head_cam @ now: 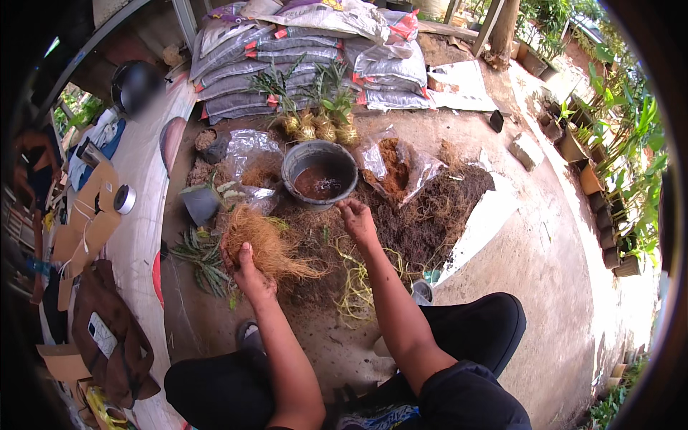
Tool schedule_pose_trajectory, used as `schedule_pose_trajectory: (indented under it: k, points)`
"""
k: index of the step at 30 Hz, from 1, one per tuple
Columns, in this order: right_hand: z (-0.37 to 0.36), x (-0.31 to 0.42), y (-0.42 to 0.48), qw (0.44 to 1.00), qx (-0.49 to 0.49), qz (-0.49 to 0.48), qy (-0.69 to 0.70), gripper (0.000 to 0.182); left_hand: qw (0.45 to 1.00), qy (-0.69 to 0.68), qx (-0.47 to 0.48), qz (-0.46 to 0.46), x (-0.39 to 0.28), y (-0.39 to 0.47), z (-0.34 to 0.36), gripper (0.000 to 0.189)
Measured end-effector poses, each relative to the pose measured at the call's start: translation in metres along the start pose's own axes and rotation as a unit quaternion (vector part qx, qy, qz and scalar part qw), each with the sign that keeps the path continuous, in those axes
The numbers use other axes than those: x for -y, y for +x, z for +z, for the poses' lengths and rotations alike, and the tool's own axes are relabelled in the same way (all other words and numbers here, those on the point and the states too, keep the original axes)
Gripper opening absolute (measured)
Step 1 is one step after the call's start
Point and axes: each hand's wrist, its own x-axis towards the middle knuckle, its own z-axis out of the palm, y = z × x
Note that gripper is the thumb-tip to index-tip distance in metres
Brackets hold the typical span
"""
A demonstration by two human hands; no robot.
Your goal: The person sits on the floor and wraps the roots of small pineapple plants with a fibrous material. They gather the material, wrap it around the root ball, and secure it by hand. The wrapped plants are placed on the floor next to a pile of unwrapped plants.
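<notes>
My left hand [251, 274] holds a loose bundle of brown coconut fibre [263, 242]. My right hand [356, 217] is at the near rim of a dark round basin [319, 201] with brown water [322, 181] in it; its fingertips are bunched, and whether they pinch the rim or a strand cannot be told. Beyond the basin stand several plants with fibre-wrapped root balls [325, 129]. Right of it lies an open plastic bag of orange-brown coir [395, 166], beside a heap of dark rooty soil [424, 226]. Yellow-green twine [357, 285] lies loose below my right hand.
Filled sacks [301, 59] are stacked at the back. A grey pot [200, 204] lies tilted at left, near a cut leafy plant [201, 263]. A metal can [422, 291] stands by my right knee. A concrete block [526, 152] lies right. Another person [37, 161] is at far left.
</notes>
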Motion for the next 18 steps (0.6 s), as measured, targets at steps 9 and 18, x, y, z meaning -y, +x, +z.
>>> schedule_pose_trajectory:
  k: [9,18]
  points:
    - [0.024,0.231,-0.023,0.947,0.207,0.087,0.231,0.011,0.999,-0.028,0.005,0.023,-0.042,-0.005,-0.01,0.073]
    - [0.071,0.328,-0.102,0.895,0.205,0.009,0.396,0.004,0.987,-0.039,0.148,0.052,-0.082,-0.037,0.011,0.049]
